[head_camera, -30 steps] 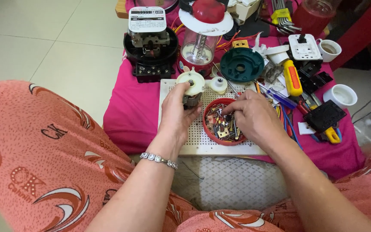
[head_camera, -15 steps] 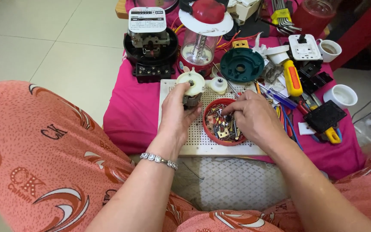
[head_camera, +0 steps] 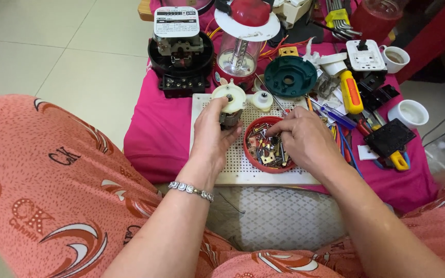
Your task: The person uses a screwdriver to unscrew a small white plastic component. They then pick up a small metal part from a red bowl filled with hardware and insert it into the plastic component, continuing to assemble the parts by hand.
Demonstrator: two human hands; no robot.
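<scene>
Red dish (head_camera: pixel 256 157) of small parts, right hand (head_camera: pixel 305 138) still picking inside (grasp unclear); left hand (head_camera: pixel 213 135) unmoved, clenched round small motor (head_camera: pixel 228 105).

Colours and patterns, with clock-face directions taken from the red bowl (head_camera: pixel 269 152): the bowl is showing a solid red rim. It is sitting on a white perforated board (head_camera: pixel 238 172) patterned with a regular dot grid. At 10 o'clock, a white-capped motor (head_camera: pixel 228 103) is showing a grey metal body. At 12 o'clock, a dark teal round cover (head_camera: pixel 290 76) is lying. At 2 o'clock, a yellow-and-red screwdriver handle (head_camera: pixel 352 92) is lying. A magenta cloth (head_camera: pixel 158 134) is covering the table. At 8 o'clock, a coral garment (head_camera: pixel 52 195) is displaying white swirls and dark lettering.
</scene>
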